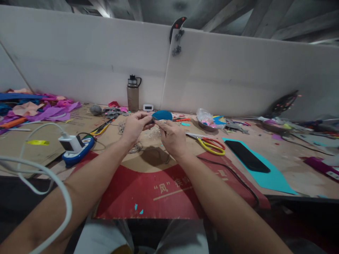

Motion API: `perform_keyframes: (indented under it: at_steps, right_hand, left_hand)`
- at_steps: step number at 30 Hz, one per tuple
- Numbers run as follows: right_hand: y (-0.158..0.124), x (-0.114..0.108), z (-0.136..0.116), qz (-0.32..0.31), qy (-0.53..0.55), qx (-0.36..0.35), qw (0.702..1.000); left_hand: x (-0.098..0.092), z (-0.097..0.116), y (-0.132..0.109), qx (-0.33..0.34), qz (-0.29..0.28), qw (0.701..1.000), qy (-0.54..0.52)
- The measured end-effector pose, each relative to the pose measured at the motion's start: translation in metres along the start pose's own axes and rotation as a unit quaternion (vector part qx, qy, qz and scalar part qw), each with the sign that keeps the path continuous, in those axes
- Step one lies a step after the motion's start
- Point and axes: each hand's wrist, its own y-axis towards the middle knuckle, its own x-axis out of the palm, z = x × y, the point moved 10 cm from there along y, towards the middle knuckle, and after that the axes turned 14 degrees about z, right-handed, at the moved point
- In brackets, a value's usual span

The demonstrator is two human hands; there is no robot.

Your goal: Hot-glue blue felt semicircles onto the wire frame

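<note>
Between both hands, above the middle of the table, is a small blue rounded piece (162, 115) that looks like felt or foam sheet. My left hand (136, 126) pinches its left end between thumb and fingers. My right hand (172, 135) is closed on its lower edge, fingertips close to the left ones. Whether a smaller part sits between the fingertips is hidden. Below the hands lies a red and brown cardboard sheet (148, 190) with printed characters and a few turquoise scraps. Scissors (210, 144) with red and yellow handles rest just right of my right hand.
A dark phone (247, 156) lies on a turquoise sheet (278, 185) at right. At left stand a blue power strip (79, 151) with a white charger and looping cable, and a pile of coloured scraps (39, 107). Behind are a bottle (132, 95) and a bowl (208, 126).
</note>
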Motion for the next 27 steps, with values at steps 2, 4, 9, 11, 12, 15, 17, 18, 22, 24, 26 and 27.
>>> perform_keyframes:
  at_steps: [2,4,9,11,12,15,17,18,22,24,26,27]
  right_hand:
    - [0.0,0.001,0.0,-0.011,-0.011,0.0,1.0]
    - [-0.001,0.001,-0.001,-0.022,-0.021,0.0,1.0]
    - [-0.001,0.001,-0.004,-0.026,0.012,0.008,1.0]
    - [0.0,-0.001,-0.005,-0.009,0.077,0.027,0.997]
    - [0.001,-0.002,-0.003,0.003,0.117,0.045,0.992]
    - [0.003,-0.001,0.011,0.031,0.219,0.141,0.965]
    - [0.0,0.003,0.024,0.042,0.254,0.219,0.941]
    - [-0.002,0.005,0.029,0.045,0.266,0.253,0.929]
    - [-0.006,0.01,0.04,0.052,0.31,0.337,0.888]
    - [-0.008,0.015,0.043,0.05,0.332,0.36,0.871]
    - [-0.011,0.021,0.047,0.052,0.364,0.389,0.845]
    - [-0.013,0.025,0.049,0.054,0.382,0.409,0.827]
  left_hand:
    - [0.0,0.001,0.0,0.007,0.001,1.0,0.004]
    - [-0.001,0.001,0.0,0.012,0.004,1.0,0.009]
    - [-0.004,-0.001,0.003,0.006,0.025,1.0,0.007]
    - [-0.007,-0.002,0.003,-0.006,0.036,0.999,0.003]
    - [-0.007,-0.003,0.004,-0.011,0.039,0.999,0.001]
    - [-0.007,-0.003,0.004,-0.019,0.037,0.999,-0.008]
    - [-0.006,-0.004,0.004,-0.021,0.032,0.999,-0.016]
    - [-0.006,-0.004,0.004,-0.021,0.03,0.999,-0.02]
    - [-0.004,-0.005,0.001,-0.024,0.031,0.999,-0.025]
    - [-0.003,-0.006,-0.001,-0.031,0.035,0.999,-0.022]
    - [-0.002,-0.007,-0.002,-0.037,0.035,0.998,-0.021]
    - [-0.001,-0.007,-0.003,-0.038,0.033,0.998,-0.023]
